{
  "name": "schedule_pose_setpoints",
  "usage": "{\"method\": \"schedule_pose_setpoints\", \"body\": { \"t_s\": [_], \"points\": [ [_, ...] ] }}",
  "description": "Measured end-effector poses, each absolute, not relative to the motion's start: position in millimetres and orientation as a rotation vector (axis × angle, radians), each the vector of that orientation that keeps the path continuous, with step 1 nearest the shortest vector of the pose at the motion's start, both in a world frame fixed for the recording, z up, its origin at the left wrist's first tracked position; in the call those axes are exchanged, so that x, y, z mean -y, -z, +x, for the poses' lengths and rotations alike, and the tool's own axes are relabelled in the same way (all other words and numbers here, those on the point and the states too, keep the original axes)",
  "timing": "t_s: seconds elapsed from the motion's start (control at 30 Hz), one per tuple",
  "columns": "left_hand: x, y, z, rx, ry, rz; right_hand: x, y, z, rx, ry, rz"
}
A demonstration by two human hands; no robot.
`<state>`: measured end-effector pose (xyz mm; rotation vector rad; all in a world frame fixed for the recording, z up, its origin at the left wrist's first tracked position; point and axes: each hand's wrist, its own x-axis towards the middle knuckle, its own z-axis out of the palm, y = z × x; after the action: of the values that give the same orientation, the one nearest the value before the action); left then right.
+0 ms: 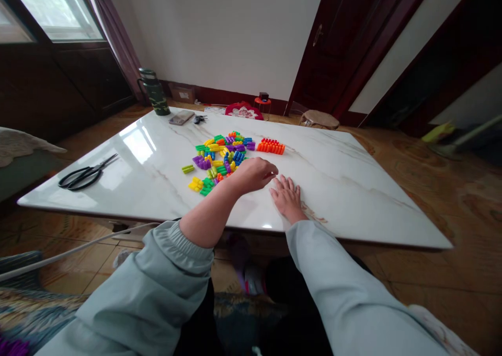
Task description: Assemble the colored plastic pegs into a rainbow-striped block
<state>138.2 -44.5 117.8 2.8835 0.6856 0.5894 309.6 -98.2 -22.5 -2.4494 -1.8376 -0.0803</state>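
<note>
A heap of small coloured plastic blocks (220, 157) lies in the middle of a white marble table (353, 188). A joined row of orange and red blocks (271, 146) sits just to its right. My left hand (254, 173) hovers at the heap's near right edge with its fingers curled together; what they hold, if anything, is hidden. My right hand (287, 196) rests flat on the table beside it, fingers stretched out, holding nothing. A lone green block (187, 169) lies left of the heap.
Black scissors (87, 175) lie at the table's left. A camouflage flask (153, 91), a phone (181, 117) and keys (199, 118) stand at the far edge. A stool (319, 118) and a dark door (341, 42) are behind the table.
</note>
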Motion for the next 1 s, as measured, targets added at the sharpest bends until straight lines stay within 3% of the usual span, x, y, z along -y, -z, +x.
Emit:
{"method": "schedule_pose_setpoints", "body": {
  "t_s": [0.43, 0.7, 1.0],
  "points": [
    [39.1, -113.6, 135.9, -0.652, -0.703, 2.836, 97.5, 20.9, 311.4, 1.863, 0.109, -2.480],
    [54.2, -81.0, 107.2, -0.924, -0.659, 2.774, 100.1, 17.6, 313.2, 1.899, -0.079, -2.543],
    [85.0, -76.2, 68.4, -1.127, -0.651, 2.727, 132.5, 12.4, 302.5, 1.856, -0.281, -2.601]
  ]
}}
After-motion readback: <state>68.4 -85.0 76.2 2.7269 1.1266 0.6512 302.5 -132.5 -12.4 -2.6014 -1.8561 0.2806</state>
